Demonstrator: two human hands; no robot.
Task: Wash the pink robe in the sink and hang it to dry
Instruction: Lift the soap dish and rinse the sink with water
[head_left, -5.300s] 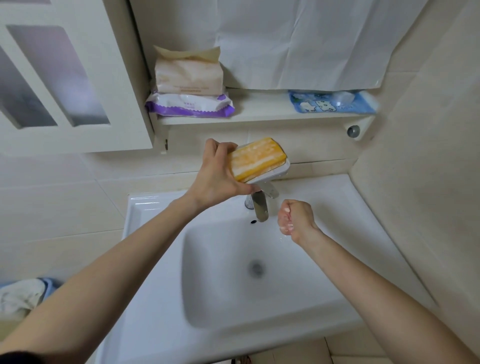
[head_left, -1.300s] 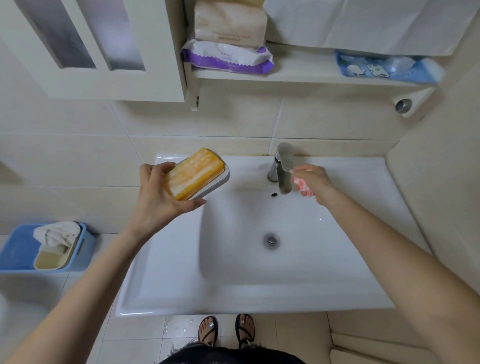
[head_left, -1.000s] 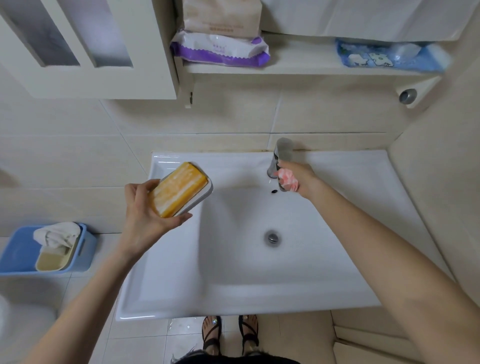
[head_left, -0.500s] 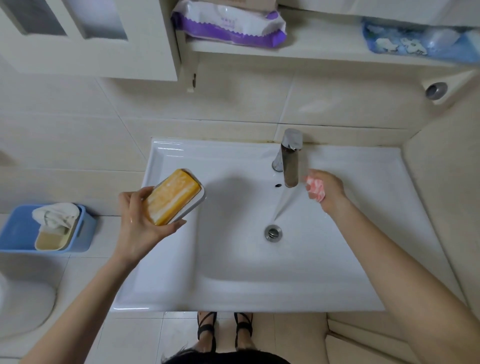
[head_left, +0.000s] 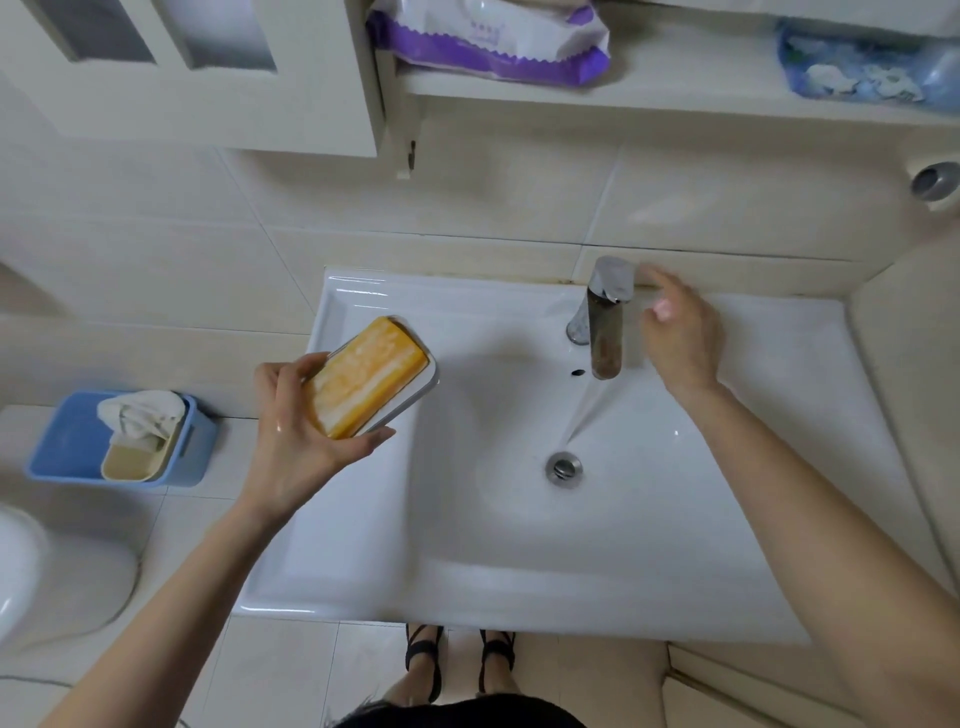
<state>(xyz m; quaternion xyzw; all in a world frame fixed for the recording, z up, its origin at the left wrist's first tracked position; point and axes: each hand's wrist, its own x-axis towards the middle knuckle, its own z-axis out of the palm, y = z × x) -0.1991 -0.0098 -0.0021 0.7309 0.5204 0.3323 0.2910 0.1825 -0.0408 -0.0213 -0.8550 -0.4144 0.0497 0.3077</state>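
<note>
Water was running from the tap (head_left: 605, 322) into the sink (head_left: 519, 519), a thin stream hitting near the drain (head_left: 564, 468); half a sec before it had only just started, and at 1 s back the basin was dry w/ the right hand on the spout. Now the right hand (head_left: 680, 338) had shifted to the tap's right side, just beside the lever, fingers loosely spread, gripping nothing firmly. A small pink bit showed at its palm; can't tell what it was, or if held. Left hand (head_left: 296, 431) kept its hold on the soap dish (head_left: 410, 400) w/ the yellow soap (head_left: 369, 382), fingers curled under it, thumb at the near end. The robe wasn't in view, so washing proper hadn't begun: prob. still prep, soap & water ready.
</note>
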